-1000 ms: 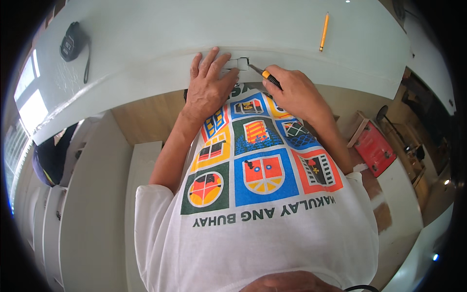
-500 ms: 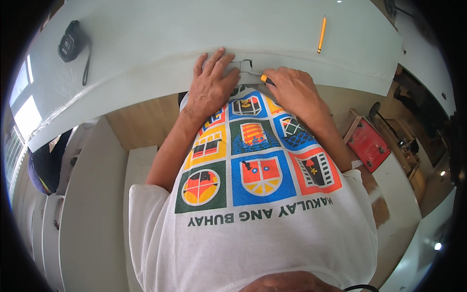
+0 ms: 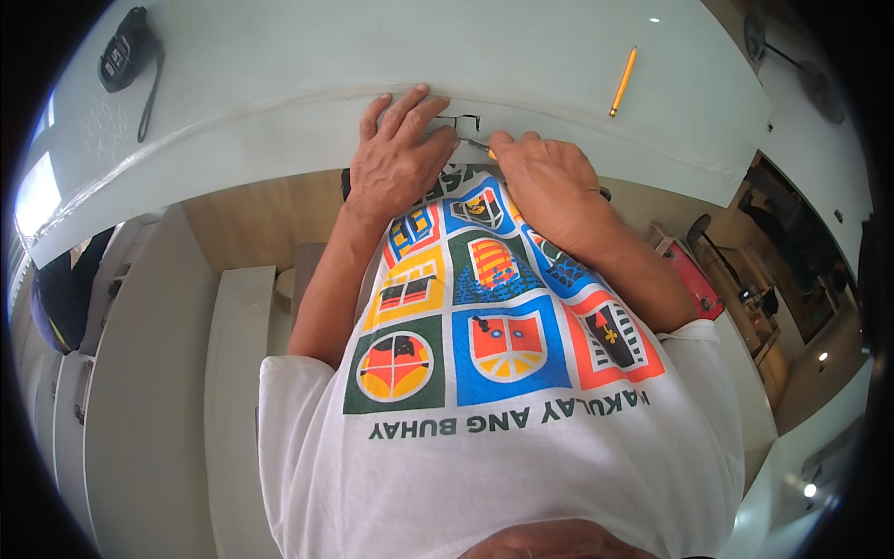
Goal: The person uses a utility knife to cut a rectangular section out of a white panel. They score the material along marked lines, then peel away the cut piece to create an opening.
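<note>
My left hand (image 3: pixel 396 154) lies on the white panel (image 3: pixel 279 121) near its front edge, fingers apart, just left of a small rectangular cut mark (image 3: pixel 467 121) with a dark edge. My right hand (image 3: pixel 549 177) grips a yellow and black utility knife (image 3: pixel 488 152), its blade at the panel just below that mark; most of the handle is hidden under my fingers. A yellow pencil (image 3: pixel 623 81) lies to the right on the panel, and a black tape measure (image 3: pixel 127 51) with a strap lies to the left.
Below the panel are pale cabinet boards (image 3: pixel 144 373) and a wooden back panel (image 3: pixel 251 214). A red object (image 3: pixel 703 289) in a wooden frame sits at the right, near dark equipment (image 3: pixel 745 293). A dark cloth item (image 3: pixel 65 298) is at the far left.
The knife tip has moved down from the right side of the mark to below it. My right hand has turned over the handle, hiding more of it. The view has shifted slightly.
</note>
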